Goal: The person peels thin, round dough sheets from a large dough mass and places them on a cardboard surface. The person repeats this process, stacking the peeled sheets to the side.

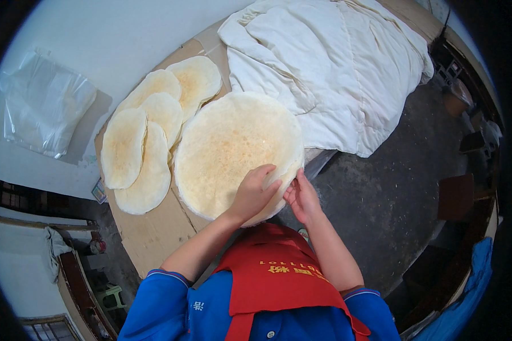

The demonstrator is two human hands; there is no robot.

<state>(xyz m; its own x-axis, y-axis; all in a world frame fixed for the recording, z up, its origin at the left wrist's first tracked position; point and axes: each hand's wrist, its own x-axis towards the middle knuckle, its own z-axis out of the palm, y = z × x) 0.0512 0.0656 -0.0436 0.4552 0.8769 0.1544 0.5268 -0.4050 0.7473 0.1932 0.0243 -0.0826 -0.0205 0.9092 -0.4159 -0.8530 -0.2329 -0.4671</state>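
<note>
A large, thin round flatbread (pixel 234 140), pale with light brown speckles in the middle, lies before me on a cardboard-covered table. Its layered near-right rim suggests more sheets underneath, though I cannot tell how many. My left hand (pixel 254 192) rests on top near that rim, thumb and forefinger apart. At the rim itself, my right hand (pixel 301 196) has its fingertips on the edge, palm turned up. To the left are several folded flatbreads (pixel 123 147), overlapping one another; one more folded pile (pixel 196 81) sits behind them.
A white quilted cover (pixel 324 72) drapes over the table's far right. Brown cardboard (pixel 153 238) lines the tabletop. Clear plastic bags (pixel 47 102) hang on the white wall at left. Dark concrete floor (pixel 379 187) lies to the right, and a green stool (pixel 111 297) stands lower left.
</note>
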